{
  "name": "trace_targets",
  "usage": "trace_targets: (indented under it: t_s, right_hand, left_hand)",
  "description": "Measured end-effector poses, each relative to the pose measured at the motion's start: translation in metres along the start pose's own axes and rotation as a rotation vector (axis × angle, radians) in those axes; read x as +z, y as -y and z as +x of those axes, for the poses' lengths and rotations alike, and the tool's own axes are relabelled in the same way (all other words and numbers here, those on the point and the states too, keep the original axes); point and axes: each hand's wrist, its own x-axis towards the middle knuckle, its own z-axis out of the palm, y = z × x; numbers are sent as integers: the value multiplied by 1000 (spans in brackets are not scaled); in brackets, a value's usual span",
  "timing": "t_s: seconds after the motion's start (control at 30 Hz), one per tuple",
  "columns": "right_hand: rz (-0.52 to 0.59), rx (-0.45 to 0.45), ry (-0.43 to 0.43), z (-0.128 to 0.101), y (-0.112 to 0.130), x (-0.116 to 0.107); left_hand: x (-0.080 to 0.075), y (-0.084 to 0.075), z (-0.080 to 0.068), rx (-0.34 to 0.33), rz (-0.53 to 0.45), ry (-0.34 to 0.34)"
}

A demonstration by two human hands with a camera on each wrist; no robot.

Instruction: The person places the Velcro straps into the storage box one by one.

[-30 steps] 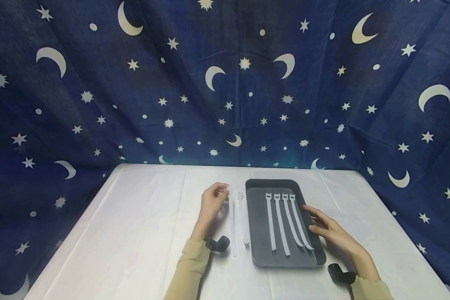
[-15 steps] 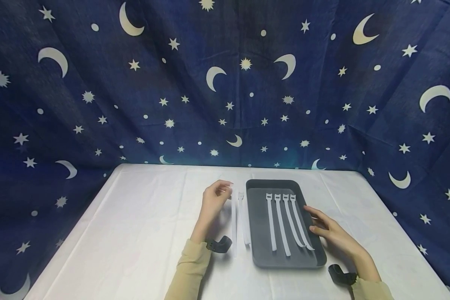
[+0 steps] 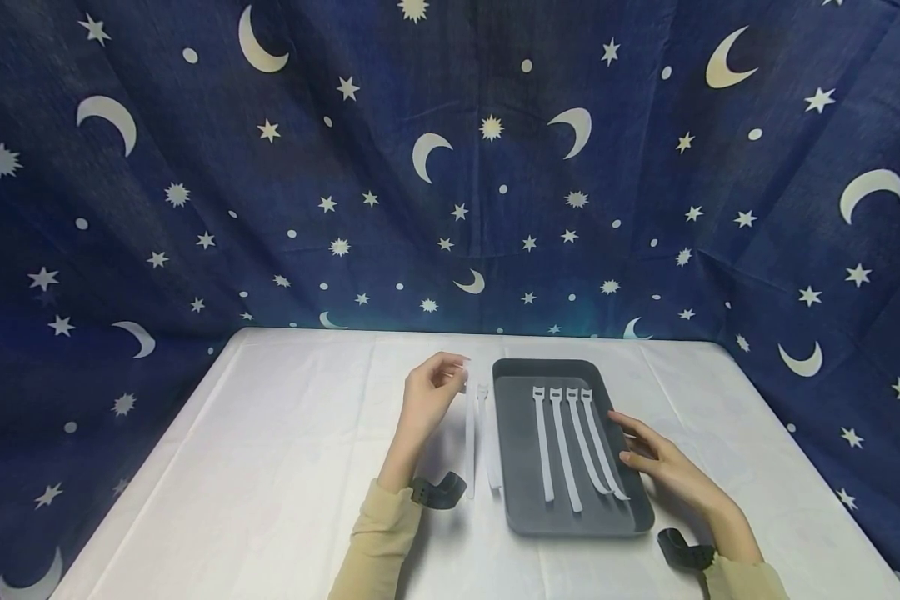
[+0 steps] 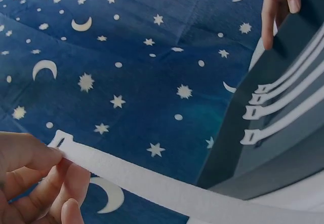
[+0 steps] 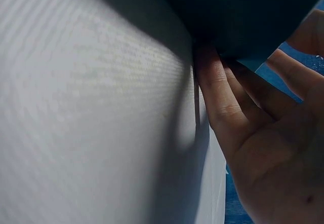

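Observation:
My left hand (image 3: 426,398) pinches a white hook-and-loop cable tie (image 3: 470,450) by its slotted head, between thumb and fingers. In the left wrist view the strap (image 4: 131,173) stretches away to the lower right, passing in front of the tray. Left of the dark grey tray (image 3: 517,483), more white strap (image 3: 486,442) lies on the table; whether it is one tie or a small stack I cannot tell. Several like ties (image 3: 562,450) lie side by side inside the tray, heads at the far end. My right hand (image 3: 671,467) touches the tray's right side with fairly straight fingers (image 5: 220,92).
A white cloth covers the table (image 3: 270,467). Behind it hangs a dark blue curtain (image 3: 375,167) printed with moons and stars. Black wrist cameras (image 3: 438,492) sit on both wrists.
My left hand has lifted the cable tie slightly and moved it a little to the right, towards the tray. My right hand and the tray have stayed put.

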Motion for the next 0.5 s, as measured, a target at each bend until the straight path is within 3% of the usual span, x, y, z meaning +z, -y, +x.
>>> trace_targets:
  t_s: [0.23, 0.5]
  right_hand:
    - [-16, -2, -2, 0, 0, 0]
    - [0, 9, -2, 0, 1, 0]
  left_hand:
    - [0, -18, -4, -12, -7, 12]
    - [9, -22, -9, 23, -52, 23]
